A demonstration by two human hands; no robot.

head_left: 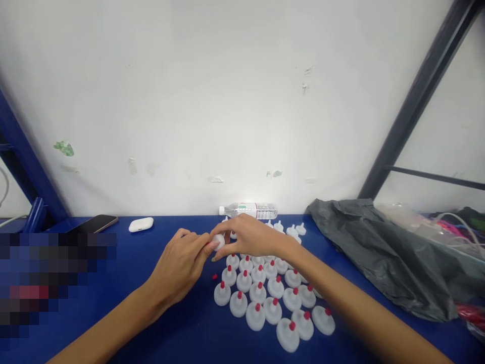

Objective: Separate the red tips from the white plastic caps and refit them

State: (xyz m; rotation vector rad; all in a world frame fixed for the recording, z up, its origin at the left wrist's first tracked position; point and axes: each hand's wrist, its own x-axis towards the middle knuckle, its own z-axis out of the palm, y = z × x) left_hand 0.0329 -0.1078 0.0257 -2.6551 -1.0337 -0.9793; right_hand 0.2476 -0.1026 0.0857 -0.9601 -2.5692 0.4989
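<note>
Just above the table, a white plastic nozzle cap (219, 242) is held between my two hands. My left hand (185, 258) pinches it from the left side with thumb and index finger; the part inside that pinch is hidden. My right hand (244, 237) grips the round base between thumb and fingers. Below and to the right stand several white nozzle caps with red tips (257, 292), in loose rows. Farther back, several nozzle caps without red tips (279, 226) are partly covered by my right hand. One loose red tip cap (214, 276) lies below my left fingers.
A clear plastic bottle (248, 210) lies along the white wall. A white earphone case (141, 224) and a phone (99, 222) rest at the back left of the blue table (182, 323). Dark plastic sheeting (382, 253) covers the right side, near a metal post (405, 101).
</note>
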